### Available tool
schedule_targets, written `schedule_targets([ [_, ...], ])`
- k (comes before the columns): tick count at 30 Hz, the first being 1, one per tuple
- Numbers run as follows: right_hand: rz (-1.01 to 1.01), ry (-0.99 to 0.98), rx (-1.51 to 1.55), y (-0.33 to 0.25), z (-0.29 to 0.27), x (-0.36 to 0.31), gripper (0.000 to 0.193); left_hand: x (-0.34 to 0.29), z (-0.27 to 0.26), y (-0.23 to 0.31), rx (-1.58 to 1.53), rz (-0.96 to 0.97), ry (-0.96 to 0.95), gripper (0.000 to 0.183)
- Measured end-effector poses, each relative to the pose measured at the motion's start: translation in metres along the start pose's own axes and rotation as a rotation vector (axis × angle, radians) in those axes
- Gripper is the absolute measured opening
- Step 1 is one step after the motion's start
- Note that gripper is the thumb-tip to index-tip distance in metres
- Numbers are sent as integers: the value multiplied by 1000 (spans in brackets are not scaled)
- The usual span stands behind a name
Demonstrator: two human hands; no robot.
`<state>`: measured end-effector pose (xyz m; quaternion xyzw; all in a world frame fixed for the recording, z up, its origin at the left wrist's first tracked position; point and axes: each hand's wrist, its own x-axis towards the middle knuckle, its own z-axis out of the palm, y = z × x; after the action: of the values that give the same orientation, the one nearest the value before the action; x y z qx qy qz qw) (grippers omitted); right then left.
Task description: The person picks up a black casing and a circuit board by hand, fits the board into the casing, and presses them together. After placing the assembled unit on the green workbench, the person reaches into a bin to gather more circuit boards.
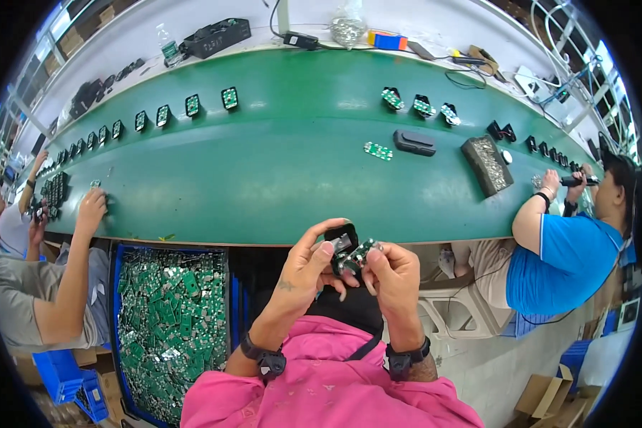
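Observation:
My left hand [301, 269] grips a small black plastic housing [342, 231], its open side showing a silvery part within. Between the thumb and fingers of my right hand [398, 277] is a small green circuit board [362, 251], held against the housing's lower right edge. Whether the two are joined is hidden by my fingers. Both hands are just off the near edge of the green table [285, 192], above my lap. Farther up lie a loose green board [378, 150] and a closed dark case [414, 143].
A blue-rimmed bin [115, 285] heaped with circuit boards stands at my left. Black housings with boards [192, 105] line the table's far side. A speckled brown block [486, 165] lies right. Co-workers sit left and right, one in a blue shirt [574, 260].

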<state>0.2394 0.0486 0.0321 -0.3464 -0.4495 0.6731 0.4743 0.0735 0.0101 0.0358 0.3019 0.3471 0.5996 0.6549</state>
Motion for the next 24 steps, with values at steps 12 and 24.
schedule_targets([
  [12,151,-66,-207,-35,12,-20,32,-24,19,-6,495,228,27,56],
  [24,-62,-73,-550,-53,12,-41,14,-30,36,-11,754,536,89,50],
])
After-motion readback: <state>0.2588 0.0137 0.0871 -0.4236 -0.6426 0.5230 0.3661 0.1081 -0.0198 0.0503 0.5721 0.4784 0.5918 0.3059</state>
